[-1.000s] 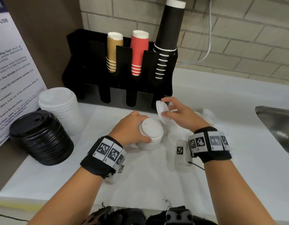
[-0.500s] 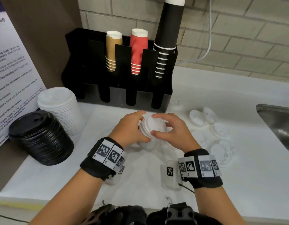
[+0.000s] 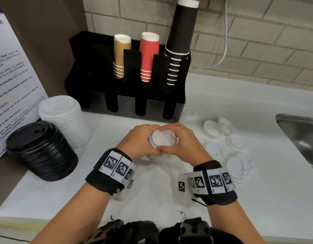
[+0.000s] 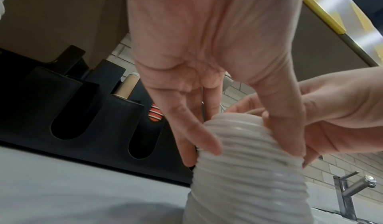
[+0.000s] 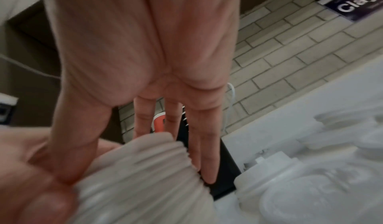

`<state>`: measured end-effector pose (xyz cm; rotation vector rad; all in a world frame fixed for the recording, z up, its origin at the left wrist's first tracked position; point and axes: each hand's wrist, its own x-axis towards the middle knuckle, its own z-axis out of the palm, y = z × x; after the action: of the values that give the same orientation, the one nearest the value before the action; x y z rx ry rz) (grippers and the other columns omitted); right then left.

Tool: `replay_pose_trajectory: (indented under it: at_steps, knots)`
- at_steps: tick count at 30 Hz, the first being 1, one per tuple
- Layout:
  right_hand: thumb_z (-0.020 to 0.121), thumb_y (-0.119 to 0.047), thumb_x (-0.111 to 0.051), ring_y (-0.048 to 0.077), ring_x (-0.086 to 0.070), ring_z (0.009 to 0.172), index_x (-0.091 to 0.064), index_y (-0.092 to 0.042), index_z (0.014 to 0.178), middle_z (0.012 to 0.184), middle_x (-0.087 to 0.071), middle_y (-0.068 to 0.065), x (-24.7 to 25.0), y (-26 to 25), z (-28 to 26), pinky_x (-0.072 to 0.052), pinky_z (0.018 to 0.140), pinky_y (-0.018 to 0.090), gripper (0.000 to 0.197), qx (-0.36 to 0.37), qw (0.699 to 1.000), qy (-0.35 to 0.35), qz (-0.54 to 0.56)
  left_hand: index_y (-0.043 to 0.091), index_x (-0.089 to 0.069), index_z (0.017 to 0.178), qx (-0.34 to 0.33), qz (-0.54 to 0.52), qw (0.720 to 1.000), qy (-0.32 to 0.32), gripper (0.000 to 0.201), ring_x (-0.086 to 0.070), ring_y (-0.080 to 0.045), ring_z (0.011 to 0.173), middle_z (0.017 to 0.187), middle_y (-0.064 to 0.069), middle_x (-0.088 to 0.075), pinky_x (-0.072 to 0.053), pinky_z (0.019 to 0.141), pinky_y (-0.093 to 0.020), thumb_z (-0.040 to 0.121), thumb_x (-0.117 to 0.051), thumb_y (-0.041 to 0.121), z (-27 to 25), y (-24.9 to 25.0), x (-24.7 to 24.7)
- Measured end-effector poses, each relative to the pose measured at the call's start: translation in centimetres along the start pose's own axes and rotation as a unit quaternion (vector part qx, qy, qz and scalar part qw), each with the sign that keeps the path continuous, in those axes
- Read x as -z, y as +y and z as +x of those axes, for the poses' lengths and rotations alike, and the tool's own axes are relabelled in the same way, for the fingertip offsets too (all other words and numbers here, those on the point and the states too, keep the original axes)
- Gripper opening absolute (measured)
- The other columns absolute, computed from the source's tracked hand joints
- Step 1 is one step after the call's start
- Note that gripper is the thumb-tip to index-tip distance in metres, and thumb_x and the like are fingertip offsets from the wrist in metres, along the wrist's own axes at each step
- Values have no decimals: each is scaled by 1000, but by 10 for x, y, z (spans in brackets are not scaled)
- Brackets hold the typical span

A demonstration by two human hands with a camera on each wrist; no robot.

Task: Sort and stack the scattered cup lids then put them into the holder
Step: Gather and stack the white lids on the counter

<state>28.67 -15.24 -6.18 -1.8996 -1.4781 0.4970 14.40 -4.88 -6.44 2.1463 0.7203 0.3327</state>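
My left hand [image 3: 140,141] and right hand [image 3: 183,140] curl around a small white lid stack [image 3: 162,139], thumbs meeting at its near side.

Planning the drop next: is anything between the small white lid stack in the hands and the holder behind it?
Nothing visible: bare counter lies between the lid stack, gripped by left hand and right hand, and the holder, whose slots already hold cups.

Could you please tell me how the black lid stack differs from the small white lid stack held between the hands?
The black lid stack is dark, wider and stands untouched at the counter's left; the small white lid stack is pale, narrower and gripped by the left hand and the right hand. Both are nested cup lids on the white counter.
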Motion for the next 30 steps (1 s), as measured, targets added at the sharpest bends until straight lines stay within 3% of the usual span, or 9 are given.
replay_pose_trajectory:
  at_steps: [3, 6, 10, 13, 17, 20, 25, 28, 30]
  knots:
    - [81, -27, -75, 13, -59, 107, -61, -25, 117, 114, -62, -5, 18, 12, 0, -49, 93, 25, 39, -50, 995, 21, 88, 29, -67, 114, 23, -16, 1000, 1, 60, -63, -18, 99, 108, 8, -68, -57, 83, -44, 59, -91, 23, 2, -2, 1]
    - [90, -25, -64, 17, -60, 103, -63, -17, 114, 113, -63, 1, 40, 32, 2, -45, 87, 23, 25, -114, 991, 60, -45, 28, -67, 114, 32, -21, 999, -7, 60, -62, -18, 101, 112, 11, -67, -57, 84, -44, 60, -91, 22, 4, -4, 2]
    - [76, -32, -78, 18, -55, 97, -62, -18, 103, 110, -56, 2, 47, 46, 1, -42, 80, 25, 34, -188, 954, -62, -224, 30, -66, 114, 39, -6, 999, -17, 60, -61, -13, 92, 112, 11, -66, -57, 81, -40, 60, -91, 24, 6, -3, 4]
    - [66, -36, -84, 16, -50, 89, -55, -20, 97, 103, -48, -1, 39, 41, 2, -39, 73, 24, 45, -207, 939, -118, -249, 29, -66, 116, 39, 0, 999, -16, 62, -59, -12, 90, 114, 10, -66, -55, 82, -34, 60, -91, 24, 6, -3, 5]
    - [65, -28, -86, 13, -49, 76, -49, -17, 97, 98, -47, 0, 31, 37, 5, -39, 63, 23, 50, -214, 930, -149, -260, 28, -65, 119, 44, -1, 999, -19, 65, -61, -16, 97, 114, 11, -66, -53, 87, -35, 60, -92, 23, 6, -3, 5]
    - [66, -25, -84, 9, -49, 70, -48, -19, 99, 95, -51, -2, 40, 39, 1, -38, 56, 21, 49, -218, 942, -144, -211, 30, -64, 119, 47, 1, 999, -16, 65, -60, -13, 91, 110, 14, -64, -49, 82, -28, 61, -92, 24, 7, -4, 4]
    - [69, -30, -82, 13, -62, 85, -54, -33, 100, 101, -61, -2, 61, 30, -14, -50, 72, 21, 41, -179, 983, -45, 4, 35, -63, 119, 50, 33, 998, -9, 66, -60, -17, 99, 119, 13, -61, -49, 94, -41, 60, -91, 34, 6, -4, 4]
    - [74, -25, -79, 6, -62, 76, -60, -35, 101, 97, -63, -4, 55, 21, -18, -46, 62, 11, 35, -134, 981, 19, 139, 34, -61, 124, 49, 56, 997, -13, 72, -55, -19, 105, 122, 12, -49, -49, 95, -44, 59, -91, 38, 7, -3, 4]
    - [76, -23, -78, 3, -62, 75, -62, -34, 103, 95, -64, -6, 45, 15, -19, -46, 63, 11, 33, -114, 975, 47, 187, 33, -60, 127, 50, 64, 997, -14, 75, -55, -19, 102, 119, 12, -47, -50, 94, -44, 59, -91, 39, 6, -2, 4]
